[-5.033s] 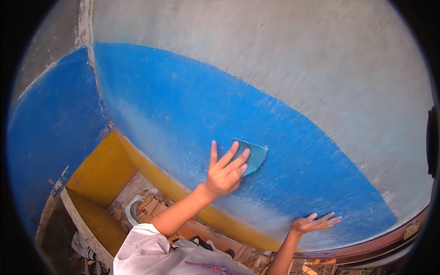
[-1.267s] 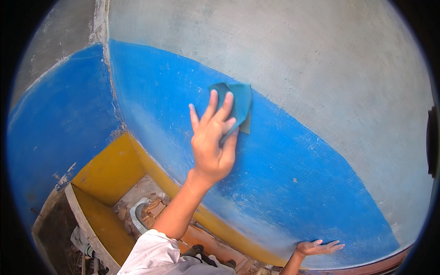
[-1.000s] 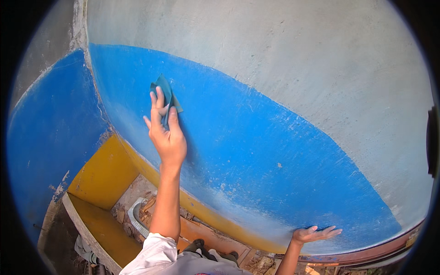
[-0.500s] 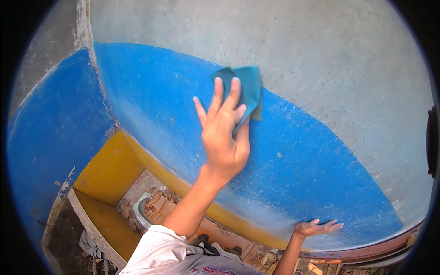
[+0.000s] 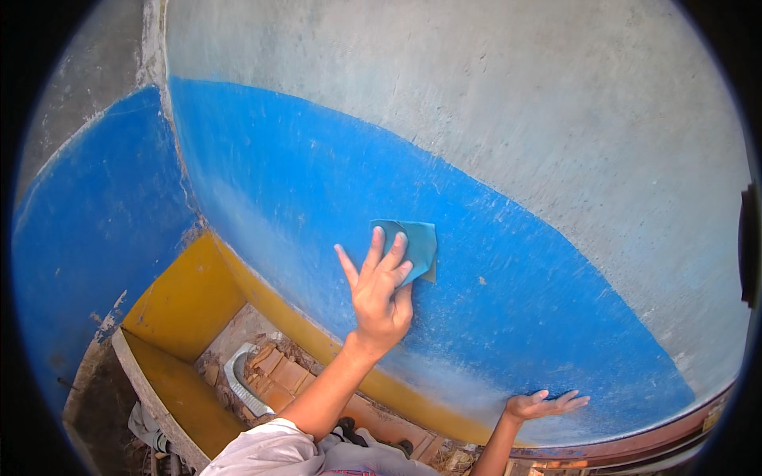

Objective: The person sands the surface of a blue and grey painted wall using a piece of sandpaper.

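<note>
My left hand (image 5: 382, 297) presses a folded piece of teal sandpaper (image 5: 422, 242) flat on the blue-painted part of a wall (image 5: 508, 317). Two fingertips lie over the sheet, the thumb side is tucked at its lower right, and the little finger sticks out to the left. A paler, tan edge of the sheet shows at its right. Lower down on the right, my right hand (image 5: 546, 406) has its fingers spread close to the lower blue paint and holds nothing; whether it touches the wall I cannot tell.
Bare grey plaster (image 5: 556, 111) covers the wall above the blue. A second blue wall (image 5: 95, 238) meets it at a cracked corner on the left. Below stands a low yellow-walled enclosure (image 5: 186, 293) with a pale curved fixture (image 5: 238, 381) and broken tile pieces (image 5: 278, 373) inside.
My left hand has slid the sandpaper down the wall, from the border of the grey plaster to the middle of the blue. My right hand has barely moved.
</note>
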A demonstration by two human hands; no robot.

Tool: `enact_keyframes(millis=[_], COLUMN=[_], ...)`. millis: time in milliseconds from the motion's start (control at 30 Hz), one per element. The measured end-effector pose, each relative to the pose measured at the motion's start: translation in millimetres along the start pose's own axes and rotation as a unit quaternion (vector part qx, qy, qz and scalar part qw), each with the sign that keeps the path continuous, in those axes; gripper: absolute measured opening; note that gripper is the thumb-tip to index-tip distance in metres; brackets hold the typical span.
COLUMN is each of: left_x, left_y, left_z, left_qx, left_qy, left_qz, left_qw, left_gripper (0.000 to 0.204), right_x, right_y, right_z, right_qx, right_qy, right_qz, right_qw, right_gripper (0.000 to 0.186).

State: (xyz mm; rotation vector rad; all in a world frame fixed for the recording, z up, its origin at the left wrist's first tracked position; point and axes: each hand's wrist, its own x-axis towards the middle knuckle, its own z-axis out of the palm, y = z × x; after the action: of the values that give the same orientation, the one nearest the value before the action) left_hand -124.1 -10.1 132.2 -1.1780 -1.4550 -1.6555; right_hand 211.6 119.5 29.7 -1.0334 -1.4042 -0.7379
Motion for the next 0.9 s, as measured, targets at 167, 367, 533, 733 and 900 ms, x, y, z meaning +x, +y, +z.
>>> enact_keyframes(millis=[167, 367, 533, 733, 900], left_x=[91, 50, 53, 88, 13], left_y=[29, 10, 34, 18, 24], left_z=[2, -8, -5, -6, -6], left_qx=[-0.026, 0.028, 0.007, 0.017, -0.003], left_qy=[0.052, 0.02, 0.028, 0.056, -0.046], left_qz=[0.045, 0.008, 0.039, 0.034, 0.071], left_qw=[0.997, 0.999, 0.999, 0.998, 0.996], left_gripper=[0.013, 0.013, 0.013, 0.009, 0.013], right_x=[-3, 1, 3, -2, 2], right_y=[-7, -2, -11, -6, -3], right_z=[2, 3, 3, 1, -1], right_qx=[0.009, -0.017, 0.003, -0.011, 0.002], right_qy=[0.003, 0.005, 0.022, 0.004, 0.004], right_qz=[0.01, 0.0, 0.002, 0.0, 0.006], right_qw=[1.0, 1.0, 1.0, 1.0, 1.0], right_gripper=[0.059, 0.059, 0.057, 0.059, 0.059])
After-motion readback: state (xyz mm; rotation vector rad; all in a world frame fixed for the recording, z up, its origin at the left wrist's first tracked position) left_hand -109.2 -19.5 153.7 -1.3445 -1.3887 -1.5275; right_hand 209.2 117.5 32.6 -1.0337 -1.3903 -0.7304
